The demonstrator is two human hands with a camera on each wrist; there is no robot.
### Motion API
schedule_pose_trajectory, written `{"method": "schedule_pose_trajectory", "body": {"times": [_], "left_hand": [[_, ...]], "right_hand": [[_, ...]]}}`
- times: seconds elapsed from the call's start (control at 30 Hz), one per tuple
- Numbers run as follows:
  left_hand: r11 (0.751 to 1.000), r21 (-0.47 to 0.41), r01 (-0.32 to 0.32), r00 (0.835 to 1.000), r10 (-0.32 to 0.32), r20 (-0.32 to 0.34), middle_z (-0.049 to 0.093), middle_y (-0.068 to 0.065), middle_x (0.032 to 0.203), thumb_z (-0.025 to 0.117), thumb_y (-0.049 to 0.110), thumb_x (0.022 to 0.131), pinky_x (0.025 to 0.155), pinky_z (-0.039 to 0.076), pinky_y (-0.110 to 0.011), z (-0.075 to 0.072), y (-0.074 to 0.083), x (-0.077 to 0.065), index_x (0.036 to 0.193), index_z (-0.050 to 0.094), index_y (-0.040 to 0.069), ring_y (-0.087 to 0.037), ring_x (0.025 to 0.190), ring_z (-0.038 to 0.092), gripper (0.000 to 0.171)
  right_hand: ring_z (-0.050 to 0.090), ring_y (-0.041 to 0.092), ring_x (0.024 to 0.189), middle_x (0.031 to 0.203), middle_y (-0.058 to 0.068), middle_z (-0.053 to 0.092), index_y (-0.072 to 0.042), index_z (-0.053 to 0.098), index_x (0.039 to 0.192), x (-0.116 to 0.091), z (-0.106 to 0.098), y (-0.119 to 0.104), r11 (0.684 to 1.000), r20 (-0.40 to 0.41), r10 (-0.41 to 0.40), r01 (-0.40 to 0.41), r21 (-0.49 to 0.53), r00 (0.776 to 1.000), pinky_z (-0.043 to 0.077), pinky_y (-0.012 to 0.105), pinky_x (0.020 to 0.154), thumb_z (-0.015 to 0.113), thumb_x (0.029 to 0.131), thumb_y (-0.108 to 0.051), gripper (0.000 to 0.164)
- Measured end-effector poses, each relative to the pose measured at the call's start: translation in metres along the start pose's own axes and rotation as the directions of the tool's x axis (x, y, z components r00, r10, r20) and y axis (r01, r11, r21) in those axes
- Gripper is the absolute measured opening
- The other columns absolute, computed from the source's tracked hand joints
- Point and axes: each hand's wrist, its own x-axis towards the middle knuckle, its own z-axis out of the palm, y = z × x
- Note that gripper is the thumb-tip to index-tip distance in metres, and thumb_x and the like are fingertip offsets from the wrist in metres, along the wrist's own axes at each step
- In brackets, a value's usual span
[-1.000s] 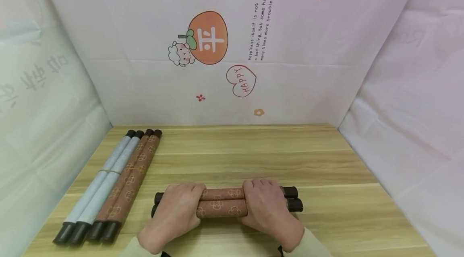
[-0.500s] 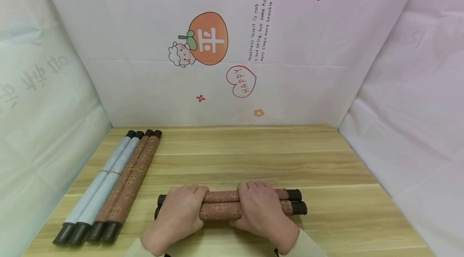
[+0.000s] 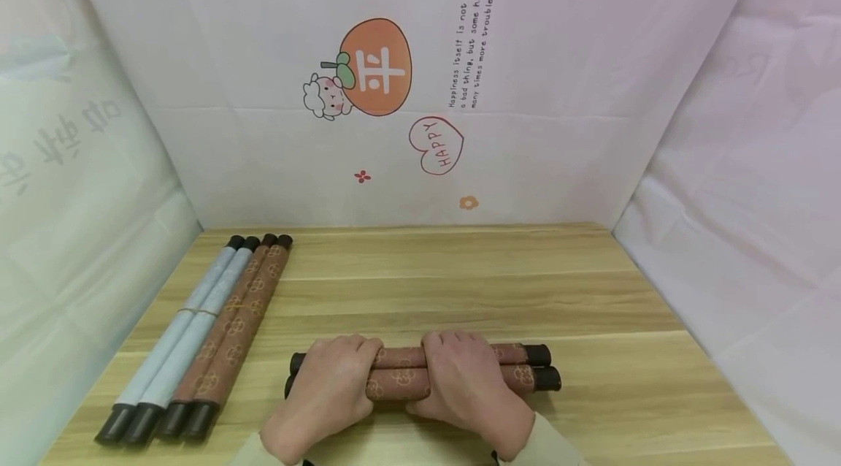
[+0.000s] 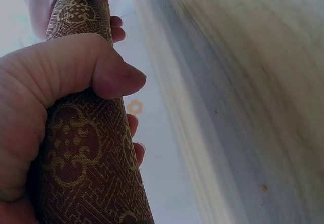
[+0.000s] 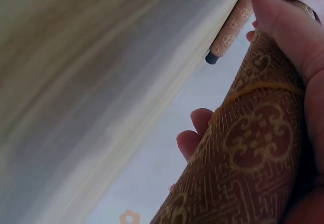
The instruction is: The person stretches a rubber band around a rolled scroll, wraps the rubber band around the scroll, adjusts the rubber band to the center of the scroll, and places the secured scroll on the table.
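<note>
A pair of brown brocade scrolls [image 3: 401,382] with gold flower patterns and black end knobs lies side by side, crosswise in front of me. My left hand [image 3: 331,386] grips both over their left part, its thumb [image 4: 114,72] on the near scroll and fingertips showing on the far side in the left wrist view. Close to the middle, my right hand [image 3: 463,382] grips the pair too, fingers over the top. An orange rubber band [image 5: 263,86] circles the scroll by the right hand in the right wrist view. The right black knobs [image 3: 547,378] stick out; the left ones are partly hidden.
At the left of the wooden table [image 3: 460,283] lie two light blue scrolls [image 3: 187,334] and two brown patterned scrolls [image 3: 239,327], slanting away and banded. White printed cloth [image 3: 525,159] rises behind the table and along both sides.
My right hand has slid left along the scrolls, closer to the left hand. The pair and my left hand have shifted slightly right, so more of the right end shows.
</note>
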Motion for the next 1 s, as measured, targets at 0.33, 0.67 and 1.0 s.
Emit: {"method": "schedule_pose_trajectory", "body": {"times": [0.33,0.67,1.0], "left_hand": [[0.998,0.049,0.032,0.999,-0.031,-0.029,0.071,0.003,0.091,0.085,0.020,0.056,0.067,0.054,-0.042,-0.003,-0.009,0.001,0.105,0.070,0.017,-0.017,0.081,0.069,0.051],[0.998,0.050,0.037,0.999,-0.035,-0.040,0.074,-0.001,0.094,0.086,0.020,0.058,0.070,0.057,-0.046,-0.004,-0.015,0.000,0.109,0.071,0.013,-0.020,0.085,0.071,0.054],[0.998,0.046,0.045,0.999,-0.044,-0.026,0.071,0.001,0.091,0.085,0.021,0.057,0.070,0.055,-0.045,0.000,-0.012,-0.002,0.104,0.070,0.016,-0.018,0.084,0.069,0.050]], "right_hand": [[0.067,0.034,0.113,0.121,0.011,0.071,-0.011,0.054,0.144,-0.001,-0.016,0.025,0.992,0.088,0.032,-0.043,0.116,0.996,0.051,0.056,0.102,0.085,0.061,-0.078,0.111],[0.067,0.033,0.114,0.119,0.008,0.073,-0.014,0.062,0.134,-0.005,-0.012,0.040,0.997,0.030,0.073,-0.074,0.028,0.997,0.048,0.057,0.105,0.092,0.059,-0.065,0.096],[0.069,0.031,0.097,0.094,0.005,0.070,-0.015,0.062,0.097,-0.004,-0.004,0.039,1.000,0.026,0.030,-0.030,-0.002,0.999,0.052,0.054,0.096,0.085,0.068,-0.038,0.044]]}}
